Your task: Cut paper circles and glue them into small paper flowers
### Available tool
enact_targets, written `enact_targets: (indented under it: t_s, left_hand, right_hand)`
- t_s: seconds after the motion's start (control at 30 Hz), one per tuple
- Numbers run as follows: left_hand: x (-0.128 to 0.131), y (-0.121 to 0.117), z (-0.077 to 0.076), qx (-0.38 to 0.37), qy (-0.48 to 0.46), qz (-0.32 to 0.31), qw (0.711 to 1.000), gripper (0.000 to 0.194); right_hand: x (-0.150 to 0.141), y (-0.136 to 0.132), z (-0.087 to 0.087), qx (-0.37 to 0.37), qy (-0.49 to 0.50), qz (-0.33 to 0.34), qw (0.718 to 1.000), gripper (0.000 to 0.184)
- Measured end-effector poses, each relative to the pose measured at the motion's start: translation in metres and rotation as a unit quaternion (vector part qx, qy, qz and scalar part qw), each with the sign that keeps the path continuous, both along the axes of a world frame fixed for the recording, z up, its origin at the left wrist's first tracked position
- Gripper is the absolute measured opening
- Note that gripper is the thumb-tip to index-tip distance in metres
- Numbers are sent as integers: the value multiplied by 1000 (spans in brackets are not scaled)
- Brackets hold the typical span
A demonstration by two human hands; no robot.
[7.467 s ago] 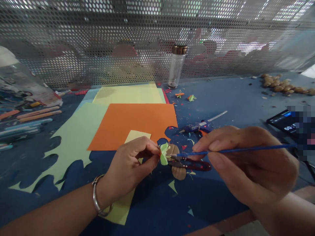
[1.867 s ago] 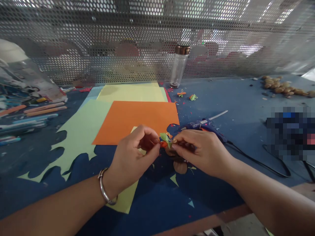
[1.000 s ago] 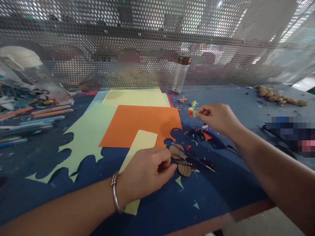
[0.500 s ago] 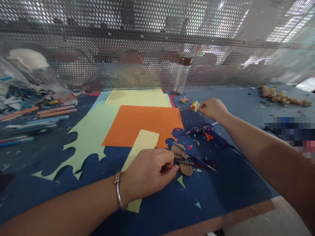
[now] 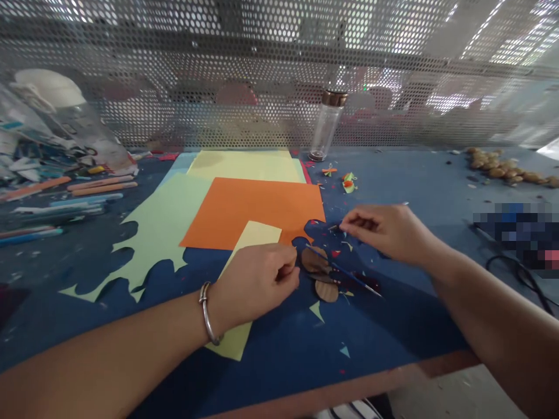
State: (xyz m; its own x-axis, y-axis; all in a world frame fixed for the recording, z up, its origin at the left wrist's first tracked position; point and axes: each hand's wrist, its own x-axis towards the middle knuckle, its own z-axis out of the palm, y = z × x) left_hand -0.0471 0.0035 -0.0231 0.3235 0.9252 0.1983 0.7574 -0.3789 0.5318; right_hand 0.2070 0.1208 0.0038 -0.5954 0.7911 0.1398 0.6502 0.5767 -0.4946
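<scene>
My left hand [image 5: 255, 282], a silver bangle at its wrist, rests over a pale yellow paper strip [image 5: 257, 234]; its fingers are curled and no object shows in them. My right hand [image 5: 388, 230] is closed around a dark glue gun, most of which it hides; the nozzle [image 5: 333, 227] pokes out left of the fingertips. Between the hands lie two round wooden slices [image 5: 326, 291] and a thin blue-handled brush [image 5: 345, 269]. A dark tool partly covers the slices, too blurred to name. Beyond the right hand sits a small orange-and-green paper piece [image 5: 348, 183].
An orange sheet [image 5: 257, 203] overlaps cut green paper [image 5: 161, 215] and yellow sheets [image 5: 242, 163]. A glass bottle [image 5: 325, 128] stands by the perforated metal screen [image 5: 183, 99]. Pens [image 5: 102, 187] and a white-lidded bottle [image 5: 50, 90] are at left, brown beads [image 5: 502, 166] at right.
My right hand has let go of the small paper piece, come nearer and closed on the glue gun, whose cable has shifted. My left hand has drawn slightly left, away from the wooden slices.
</scene>
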Motion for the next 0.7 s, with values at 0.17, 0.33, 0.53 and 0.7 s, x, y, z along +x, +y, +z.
enact_targets:
  t_s: [0.17, 0.33, 0.53, 0.7]
  left_hand:
    - [-4, 5, 3, 27, 7, 47, 998, 21]
    - [-13, 13, 7, 63, -3, 111, 992, 5]
    - [-41, 24, 16, 25, 167, 162, 972, 46]
    - [-52, 29, 15, -40, 220, 152, 963, 78]
  right_hand:
    - [-5, -20, 3, -26, -112, 114, 987, 25]
    - [-9, -25, 2, -34, -154, 153, 976, 18]
    - [-11, -26, -4, -38, -138, 150, 978, 16]
    - [-4, -23, -4, -13, -150, 120, 981, 15]
